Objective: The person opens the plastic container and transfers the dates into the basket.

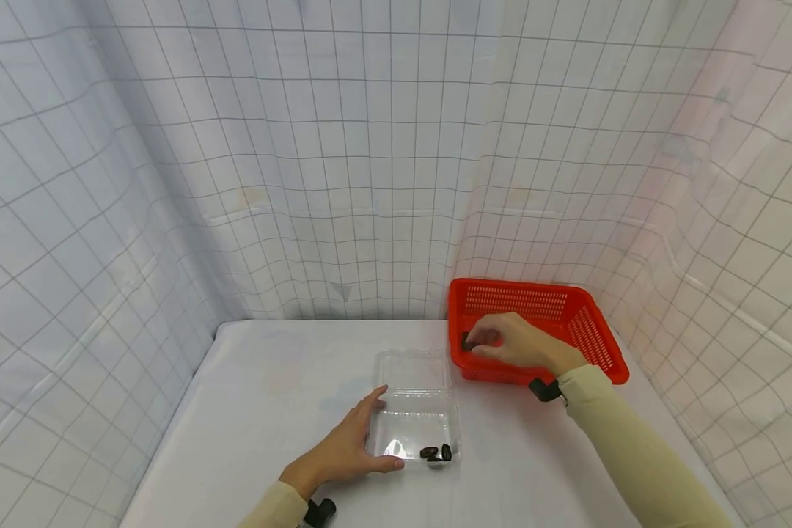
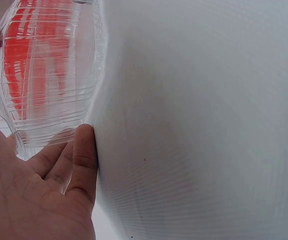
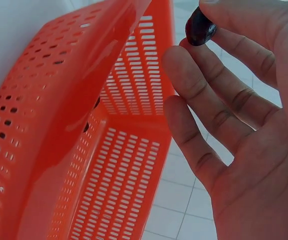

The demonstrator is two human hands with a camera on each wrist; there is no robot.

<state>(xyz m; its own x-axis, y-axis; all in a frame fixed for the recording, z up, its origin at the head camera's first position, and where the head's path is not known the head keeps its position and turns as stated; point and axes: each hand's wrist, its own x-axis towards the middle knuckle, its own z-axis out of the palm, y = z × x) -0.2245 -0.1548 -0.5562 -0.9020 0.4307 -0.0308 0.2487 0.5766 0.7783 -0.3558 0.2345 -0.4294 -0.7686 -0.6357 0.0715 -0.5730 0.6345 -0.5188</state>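
Observation:
A clear plastic hinged box (image 1: 409,425) lies on the white table with its lid (image 1: 413,369) folded back. Several dark brown dates (image 1: 429,452) sit in its front right corner. My left hand (image 1: 346,447) grips the box from the left, thumb at the front edge and fingers along the side; in the left wrist view, bent fingers (image 2: 85,155) touch the clear wall. Over the red basket (image 1: 515,283), my right hand (image 1: 515,341) pinches one glossy dark date (image 3: 200,27) between thumb and fingertips. The other fingers of that hand are spread.
The perforated red basket stands at the back right, just beyond the box; dark pieces (image 3: 87,126) show inside along its wall. White gridded sheets (image 1: 383,161) hang behind and at both sides of the table. White tabletop (image 1: 264,396) extends left of the box.

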